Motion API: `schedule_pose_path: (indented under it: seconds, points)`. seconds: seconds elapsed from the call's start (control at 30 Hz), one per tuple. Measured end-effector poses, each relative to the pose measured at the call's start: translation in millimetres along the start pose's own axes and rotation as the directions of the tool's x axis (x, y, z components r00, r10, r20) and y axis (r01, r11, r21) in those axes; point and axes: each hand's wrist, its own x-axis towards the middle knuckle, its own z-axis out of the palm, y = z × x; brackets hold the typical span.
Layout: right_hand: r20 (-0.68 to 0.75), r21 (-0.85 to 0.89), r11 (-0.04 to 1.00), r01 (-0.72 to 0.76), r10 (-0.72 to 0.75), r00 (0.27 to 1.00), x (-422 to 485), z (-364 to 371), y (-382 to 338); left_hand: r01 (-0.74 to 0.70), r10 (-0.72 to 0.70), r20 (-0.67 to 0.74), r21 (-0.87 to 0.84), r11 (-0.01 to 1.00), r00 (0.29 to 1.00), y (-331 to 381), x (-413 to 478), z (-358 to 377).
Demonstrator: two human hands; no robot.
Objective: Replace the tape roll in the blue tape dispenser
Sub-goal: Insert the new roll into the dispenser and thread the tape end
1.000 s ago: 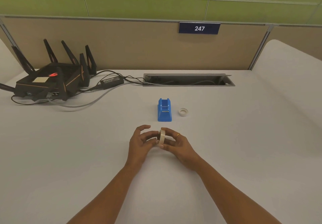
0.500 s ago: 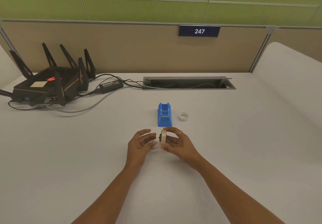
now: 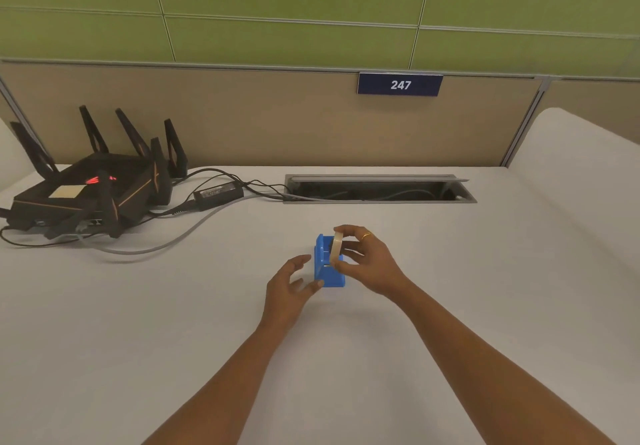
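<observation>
Pinching the tape roll across its rim, the fingers of the right hand are curled over the top edge while the thumb is pressed against the lower edge. The roll is held upright, edge toward the camera, just above the open cradle of the blue tape dispenser; whether it already touches the cradle cannot be told. A ring is worn on this hand.

The fingers of the left hand are loosely spread and nothing is held in them. Its thumb tip is seen at the near left corner of the dispenser and seems to touch it, probably to steady the base.

The roll is judged to be light, stiff and ring-shaped, with a smooth outer face that could slip and may be tacky at a loose end. It is best taken by the rim, as here, so that both side faces are left free for the cradle walls. The dispenser looks like small, hard, light plastic that would slide on the smooth white surface unless braced.

One roll, one dispenser and two hands are counted. Farther back, one black router, one power adapter, one cable hatch and one number plate are seen.
</observation>
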Motion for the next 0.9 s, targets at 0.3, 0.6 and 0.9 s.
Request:
schedule_pose_path:
  seconds: [0.3,0.6,0.9]
  points:
    - [0.047,-0.270,0.962,0.033,-0.021,0.999,41.2,-3.2,16.8,-0.069,0.050,0.103,0.182,0.981,0.993,-7.0,26.2,13.7]
    - [0.103,-0.349,0.937,0.013,0.024,0.994,52.1,-1.2,28.4,-0.113,0.079,0.159,0.217,0.970,0.984,-16.8,33.5,19.6]
    - [0.125,-0.316,0.949,-0.006,0.048,0.991,55.4,-1.1,29.5,-0.167,0.121,0.187,0.259,0.951,0.975,-20.8,33.5,20.8]
